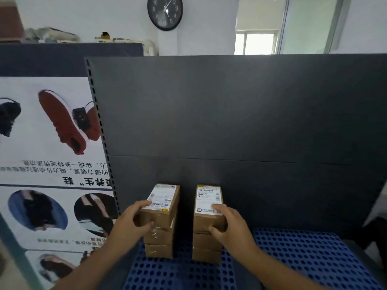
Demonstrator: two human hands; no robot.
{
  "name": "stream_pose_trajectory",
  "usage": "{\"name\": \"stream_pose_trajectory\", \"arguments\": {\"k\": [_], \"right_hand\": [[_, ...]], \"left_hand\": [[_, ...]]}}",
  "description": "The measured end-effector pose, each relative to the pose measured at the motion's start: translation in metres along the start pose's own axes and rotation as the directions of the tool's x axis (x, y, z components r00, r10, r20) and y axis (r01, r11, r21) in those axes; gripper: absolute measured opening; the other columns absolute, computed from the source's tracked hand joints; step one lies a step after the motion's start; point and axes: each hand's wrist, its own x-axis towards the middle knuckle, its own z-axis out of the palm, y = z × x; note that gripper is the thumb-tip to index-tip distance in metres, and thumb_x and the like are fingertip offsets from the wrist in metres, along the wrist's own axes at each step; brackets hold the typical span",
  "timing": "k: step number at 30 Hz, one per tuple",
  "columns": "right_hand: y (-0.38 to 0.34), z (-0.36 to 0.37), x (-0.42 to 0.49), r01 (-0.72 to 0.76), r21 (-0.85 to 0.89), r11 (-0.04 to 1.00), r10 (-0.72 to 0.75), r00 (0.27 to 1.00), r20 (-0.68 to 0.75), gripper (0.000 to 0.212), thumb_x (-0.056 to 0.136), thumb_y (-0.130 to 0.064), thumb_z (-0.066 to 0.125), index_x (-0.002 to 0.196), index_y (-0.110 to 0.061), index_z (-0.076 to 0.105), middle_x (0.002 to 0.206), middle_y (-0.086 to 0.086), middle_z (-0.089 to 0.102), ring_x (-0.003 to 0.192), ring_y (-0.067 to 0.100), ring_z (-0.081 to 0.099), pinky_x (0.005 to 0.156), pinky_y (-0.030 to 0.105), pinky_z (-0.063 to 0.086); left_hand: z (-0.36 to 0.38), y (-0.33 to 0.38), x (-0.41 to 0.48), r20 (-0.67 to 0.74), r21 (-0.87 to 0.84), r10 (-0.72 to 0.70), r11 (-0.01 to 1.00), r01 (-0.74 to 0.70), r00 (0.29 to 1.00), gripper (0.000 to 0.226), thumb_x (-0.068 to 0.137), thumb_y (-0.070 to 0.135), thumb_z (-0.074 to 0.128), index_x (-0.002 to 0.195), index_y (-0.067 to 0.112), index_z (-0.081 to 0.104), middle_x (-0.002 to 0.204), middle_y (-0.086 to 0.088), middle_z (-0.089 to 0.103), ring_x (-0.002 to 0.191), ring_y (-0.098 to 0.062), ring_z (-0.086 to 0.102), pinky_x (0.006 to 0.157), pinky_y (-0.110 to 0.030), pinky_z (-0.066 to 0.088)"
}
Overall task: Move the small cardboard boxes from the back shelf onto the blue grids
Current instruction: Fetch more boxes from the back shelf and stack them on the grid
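Two stacks of small cardboard boxes stand side by side on the left blue grid (pixel 180 273), each three boxes high. My left hand (pixel 130 221) grips the near end of the left stack's top box (pixel 162 203), which carries a white label and sits slightly skewed on the boxes below. Gripping the near end of the right stack's top box (pixel 208 204), also labelled, is my right hand (pixel 229 225). Both thumbs press on the boxes' front faces.
A second blue grid (pixel 314 254) lies to the right with nothing on it. A dark grey back panel (pixel 230 122) rises behind the stacks. A poster with shoes (pixel 52 143) leans at the left. A wall clock (pixel 165 12) hangs above.
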Motion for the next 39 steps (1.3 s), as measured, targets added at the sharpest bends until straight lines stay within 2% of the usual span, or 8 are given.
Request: {"name": "stream_pose_trajectory", "arguments": {"k": [7,11,20,22,25,28,34,39], "right_hand": [[-0.005,0.008,-0.002,-0.043,-0.017,0.999,0.043,0.999,-0.019,0.059,0.085,-0.029,0.072,0.133,-0.045,0.042,0.134,-0.005,0.043,0.113,0.004,0.048,0.083,0.002,0.038],[-0.006,0.004,-0.005,-0.068,-0.026,0.997,0.069,0.997,0.016,0.069,0.084,-0.029,0.073,0.140,-0.046,0.035,0.139,-0.005,0.040,0.118,0.006,0.045,0.095,0.012,0.040],[-0.016,-0.041,-0.036,-0.067,-0.119,0.991,0.063,0.997,-0.036,0.074,0.085,-0.047,0.068,0.143,-0.055,0.023,0.151,-0.011,0.025,0.129,0.006,0.034,0.094,0.012,0.030],[-0.020,-0.061,-0.050,-0.071,-0.177,0.982,0.055,0.994,-0.092,0.074,0.086,-0.052,0.064,0.146,-0.052,0.020,0.153,-0.012,0.023,0.135,0.010,0.032,0.099,0.018,0.034],[-0.026,-0.098,-0.080,-0.108,-0.223,0.969,0.068,0.982,-0.179,0.074,0.087,-0.056,0.060,0.148,-0.047,0.020,0.155,-0.009,0.023,0.139,0.015,0.028,0.109,0.033,0.034],[-0.031,-0.139,-0.122,-0.143,-0.280,0.949,0.071,0.965,-0.251,0.074,0.087,-0.059,0.058,0.149,-0.045,0.020,0.156,-0.010,0.022,0.141,0.015,0.025,0.111,0.038,0.033],[-0.046,-0.222,-0.243,-0.229,-0.434,0.871,0.027,0.905,-0.424,0.077,0.084,-0.063,0.057,0.149,-0.042,0.021,0.154,-0.012,0.027,0.139,0.012,0.027,0.111,0.038,0.034],[-0.069,-0.288,-0.376,-0.344,-0.454,0.822,-0.001,0.796,-0.605,0.080,0.077,-0.062,0.064,0.145,-0.043,0.026,0.146,-0.016,0.036,0.133,0.006,0.032,0.106,0.027,0.033]], "left_hand": [[-0.001,-0.012,0.001,0.011,0.006,0.049,0.999,-0.049,0.999,0.064,0.074,0.015,0.083,0.120,0.048,0.054,0.126,0.007,0.058,0.114,-0.008,0.056,0.094,-0.035,0.051],[-0.003,-0.008,-0.001,0.003,0.052,0.088,0.995,-0.088,0.996,0.066,0.073,0.022,0.085,0.123,0.049,0.051,0.127,0.012,0.051,0.113,-0.003,0.051,0.086,-0.020,0.042],[-0.002,0.057,0.001,-0.011,0.121,0.303,0.946,-0.299,0.953,0.064,0.073,0.018,0.085,0.127,0.032,0.055,0.140,0.003,0.046,0.140,-0.019,0.031,0.113,-0.041,0.029],[0.003,0.081,-0.001,0.002,0.119,0.352,0.929,-0.350,0.936,0.064,0.074,0.022,0.085,0.131,0.029,0.056,0.140,0.004,0.048,0.138,-0.018,0.035,0.112,-0.042,0.032],[0.016,0.117,-0.010,0.041,0.100,0.423,0.900,-0.425,0.905,0.066,0.078,0.032,0.081,0.136,0.033,0.050,0.137,0.013,0.046,0.126,-0.006,0.041,0.103,-0.031,0.035],[0.036,0.154,-0.026,0.094,0.038,0.477,0.875,-0.482,0.874,0.067,0.079,0.041,0.077,0.138,0.041,0.046,0.137,0.020,0.043,0.125,-0.001,0.040,0.100,-0.027,0.034],[0.095,0.238,-0.087,0.166,-0.088,0.589,0.808,-0.583,0.791,0.075,0.071,0.063,0.067,0.139,0.043,0.043,0.137,0.019,0.046,0.124,-0.001,0.043,0.098,-0.027,0.036],[0.154,0.322,-0.175,0.252,-0.251,0.703,0.711,-0.657,0.665,0.076,0.072,0.063,0.069,0.140,0.044,0.041,0.139,0.020,0.047,0.126,0.003,0.042,0.099,-0.026,0.034]]}}
